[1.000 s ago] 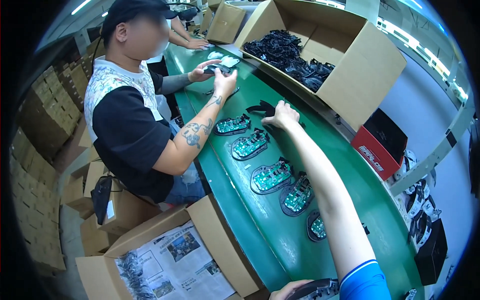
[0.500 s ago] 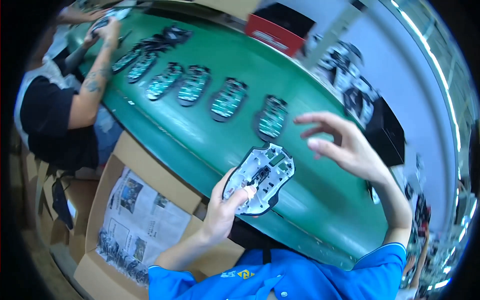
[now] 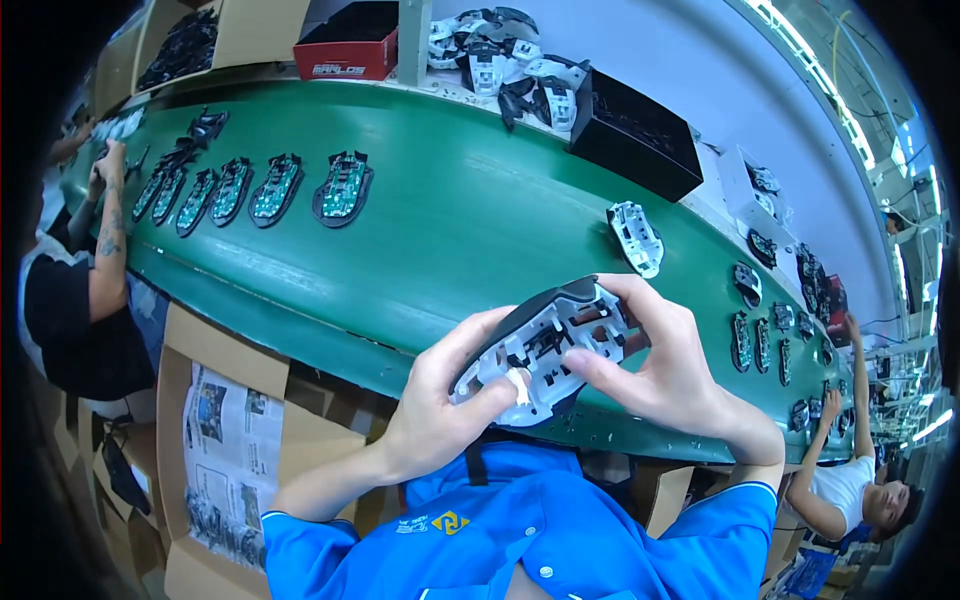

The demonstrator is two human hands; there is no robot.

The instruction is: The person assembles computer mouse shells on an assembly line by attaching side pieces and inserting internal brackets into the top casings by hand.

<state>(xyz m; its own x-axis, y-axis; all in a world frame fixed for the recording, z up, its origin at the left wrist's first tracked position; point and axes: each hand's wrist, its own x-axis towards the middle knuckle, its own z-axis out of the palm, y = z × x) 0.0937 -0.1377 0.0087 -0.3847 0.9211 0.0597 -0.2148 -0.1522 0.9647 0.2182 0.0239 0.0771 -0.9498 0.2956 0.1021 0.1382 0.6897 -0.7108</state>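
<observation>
In front of my chest I hold a mouse shell (image 3: 548, 345), black outside and white inside, its hollow inner side tilted toward me. My left hand (image 3: 432, 405) is closed round its left end, thumb pressed on the inside beside a small pale piece I cannot make out. Round the right end my right hand (image 3: 655, 365) is closed as well, its thumb inside the shell and its fingers behind. Another white-and-black mouse shell (image 3: 637, 238) lies on the green work surface (image 3: 450, 210) beyond my right hand.
A row of black mouse bases with green circuit boards (image 3: 343, 188) lies far left. A black box (image 3: 635, 135), a red-and-black box (image 3: 348, 42) and piled shells (image 3: 490, 60) line the back. Left of me stands a cardboard box (image 3: 275, 440). Co-workers (image 3: 80, 310) sit at both sides.
My right hand has come in from the air and taken hold of the shell, which is now tilted more upright. The view has swung right, bringing the second shell and right-hand co-worker into sight.
</observation>
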